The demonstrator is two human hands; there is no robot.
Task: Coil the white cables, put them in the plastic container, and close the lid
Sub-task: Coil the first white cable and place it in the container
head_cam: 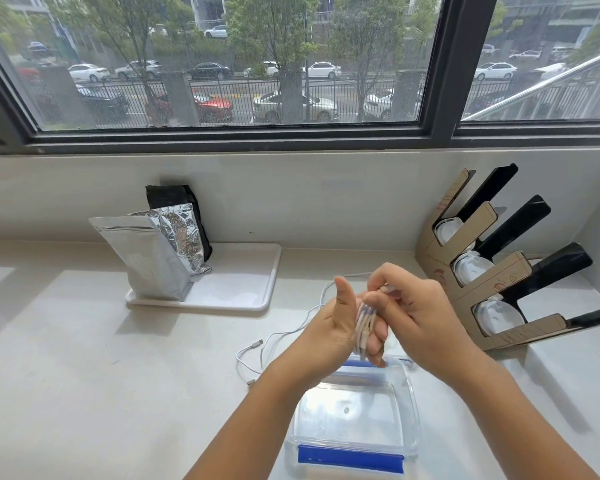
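Observation:
Several loops of white cable are wound around the fingers of my left hand, whose thumb points up. My right hand pinches the cable just above those loops. Both hands hover over the far end of a clear plastic container with blue clasps; its lid appears to be on. More white cable trails loose on the counter to the left of the hands, with a connector end lying free.
A white tray at the back left carries silver foil bags and a black bag. A cardboard rack with black and white items leans at the right against the wall. A window runs along the back.

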